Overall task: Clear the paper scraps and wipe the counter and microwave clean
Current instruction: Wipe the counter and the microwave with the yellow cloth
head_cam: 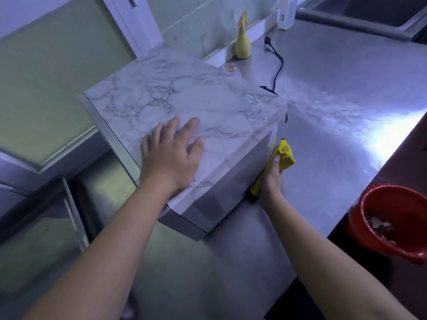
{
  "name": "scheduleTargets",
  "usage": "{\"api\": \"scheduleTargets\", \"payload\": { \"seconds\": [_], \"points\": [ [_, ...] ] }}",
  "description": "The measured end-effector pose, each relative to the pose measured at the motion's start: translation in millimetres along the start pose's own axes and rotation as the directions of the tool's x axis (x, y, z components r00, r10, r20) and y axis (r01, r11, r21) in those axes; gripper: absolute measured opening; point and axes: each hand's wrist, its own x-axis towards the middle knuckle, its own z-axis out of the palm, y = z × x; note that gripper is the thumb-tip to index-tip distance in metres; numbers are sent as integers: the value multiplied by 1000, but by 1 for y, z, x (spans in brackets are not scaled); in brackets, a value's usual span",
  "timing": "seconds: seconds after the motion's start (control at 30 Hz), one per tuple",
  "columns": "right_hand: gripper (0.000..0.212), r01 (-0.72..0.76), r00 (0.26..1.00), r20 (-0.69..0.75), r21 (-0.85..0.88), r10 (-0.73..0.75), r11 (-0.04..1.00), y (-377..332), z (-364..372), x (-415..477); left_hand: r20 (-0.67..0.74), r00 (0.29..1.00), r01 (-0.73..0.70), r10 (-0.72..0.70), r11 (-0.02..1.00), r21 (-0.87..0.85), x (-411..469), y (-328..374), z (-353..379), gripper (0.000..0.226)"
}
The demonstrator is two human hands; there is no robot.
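At the left end of the tabletop (346,88), the left grip (171,155) lies spread flat on the marble-wrapped microwave (184,95), likely steadying it, while the right grip (272,179) clutches a yellow cloth (286,155) against its side wall for wiping

Microwave (184,98) white-grey marble pattern; cloth (285,155) yellow; spray bottle (242,42) yellow; bucket (360,215) red.
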Motion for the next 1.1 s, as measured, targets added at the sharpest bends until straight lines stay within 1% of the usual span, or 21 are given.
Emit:
{"api": "scheduleTargets", "payload": {
  "seconds": [0.07, 0.13, 0.23, 0.27, 0.3, 0.33, 0.37, 0.4, 0.43, 0.47, 0.5, 0.57, 0.63, 0.7, 0.73, 0.8, 0.83, 0.87, 0.97, 1.03, 1.1],
  "points": [
    [73, -40, 999, -17, -3, 40, 999, -5, -1, 6, -4, 1000, 5, -5, 1000, -4, 0, -1, 0, 50],
    [71, -117, 993, 6, -10, 117, 993, -16, -4, 11, 3, 1000, 8, -8, 1000, -11, 0, -1, -1, 51],
    [51, -170, 978, 125, 16, 167, 985, -51, -15, 9, 15, 1000, 10, -9, 1000, -22, -1, 0, -2, 50],
    [44, -148, 981, 130, 10, 145, 989, -64, -18, 3, 20, 1000, 9, -9, 1000, -23, 0, 0, -2, 50],
    [37, -74, 992, 100, -22, 76, 997, -76, -21, -7, 25, 1000, 8, -7, 1000, -20, 0, 0, -2, 51],
    [31, 60, 997, 46, -52, -58, 997, -85, -23, -16, 28, 1000, 6, -6, 1000, -17, 1, 0, -2, 51],
    [24, 231, 973, 13, -33, -230, 972, -91, -24, -27, 29, 1000, 6, -5, 1000, -13, 1, 0, -2, 51],
    [24, 385, 921, 33, 46, -387, 922, -96, -22, -40, 28, 1000, 6, -5, 1000, -11, 2, 0, -2, 52],
    [30, 512, 847, 89, 129, -524, 849, -99, -18, -55, 27, 1000, 6, -6, 1000, -11, 2, -1, -2, 52],
    [39, 617, 752, 149, 183, -642, 765, -98, -14, -69, 27, 1000, 7, -6, 1000, -13, 2, -1, -1, 52],
    [46, 700, 660, 195, 191, -726, 688, -93, -9, -82, 25, 1000, 8, -7, 1000, -15, 2, -1, -1, 52],
    [55, 835, 514, 254, 70, -819, 546, -76, 6, -101, 21, 1000, 9, -9, 1000, -17, 3, -1, -1, 52],
    [62, 897, 442, 340, -160, -830, 412, -55, 23, -109, 15, 1000, 16, -16, 1000, -19, 4, -2, -1, 52],
    [67, 895, 402, 387, -356, -830, 268, -34, 38, -111, 4, 1000, 18, -18, 1000, -19, 4, -1, -1, 52],
    [66, 890, 380, 359, -393, -853, 231, -27, 44, -109, 0, 1000, 15, -15, 1000, -20, 4, -1, 0, 52],
    [65, 889, 345, 247, -395, -906, 231, -15, 51, -100, -5, 1000, 12, -12, 1000, -21, 3, -1, 1, 53],
    [67, 884, 351, 192, -390, -917, 257, -10, 51, -93, -7, 1000, 10, -10, 1000, -21, 3, -1, 1, 53],
    [70, 873, 385, 142, -376, -912, 310, -5, 51, -85, -9, 1000, 6, -6, 1000, -21, 3, -1, 1, 53],
    [76, 805, 562, 15, -240, -827, 543, 7, 45, -62, -7, 1000, -4, 4, 1000, -27, 3, 0, 1, 52],
    [70, 737, 663, -32, -150, -748, 659, 13, 42, -48, -5, 1000, 4, -4, 1000, -29, 3, 1, 1, 51],
    [68, 585, 804, -74, -77, -590, 807, 16, 36, -36, -5, 1000, 13, -13, 1000, -25, 4, 2, 2, 51]
  ]
}}
